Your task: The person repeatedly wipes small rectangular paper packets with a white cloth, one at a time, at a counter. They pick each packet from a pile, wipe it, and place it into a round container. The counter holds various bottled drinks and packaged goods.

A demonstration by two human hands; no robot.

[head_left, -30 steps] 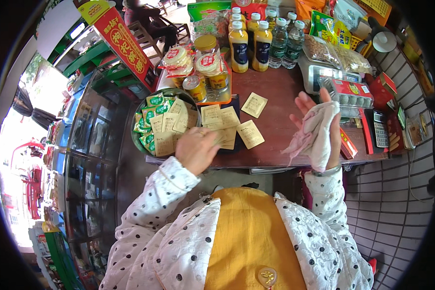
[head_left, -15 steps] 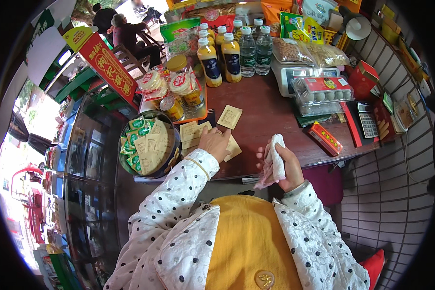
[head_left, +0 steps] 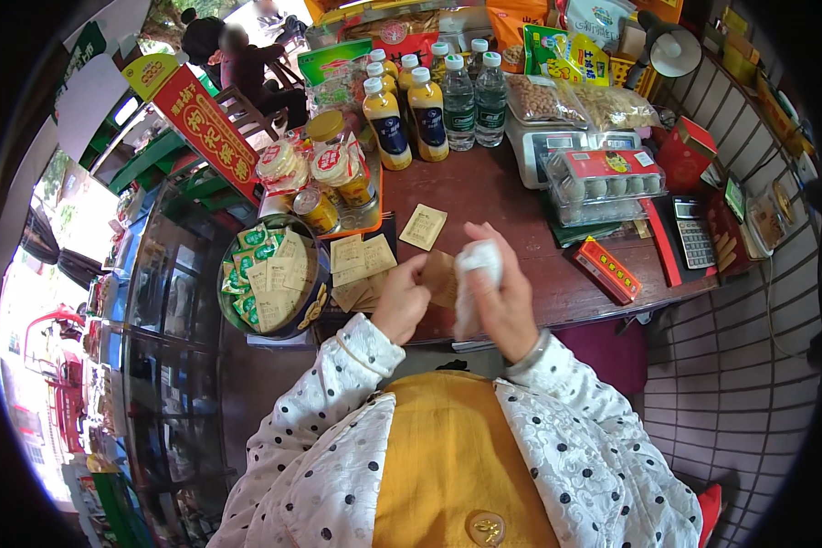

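Pinched in my left hand (head_left: 404, 303) is a flat tan paper packet (head_left: 440, 279), held up above the front of the table. My right hand (head_left: 513, 312), slightly blurred, grips a folded white cloth (head_left: 478, 272) close beside the packet; whether cloth and packet touch, I cannot tell. Several similar packets (head_left: 361, 258) lie overlapping on the table left of my left hand. A lone packet (head_left: 423, 226) rests farther back. At the left, a round tin (head_left: 317, 306) holds more tan packets and green-and-white sachets (head_left: 258, 239).
Bottles (head_left: 429, 119) stand at the back of the dark red table (head_left: 511, 205). Jars and cans (head_left: 318, 210) sit behind the tin. To the right are a scale (head_left: 525, 151) with an egg carton (head_left: 603, 187), a red narrow box (head_left: 605, 269) and a calculator (head_left: 694, 233).
My left hand has picked a packet up off the table and drawn it nearer. My right hand has brought the white cloth leftward and up beside it.
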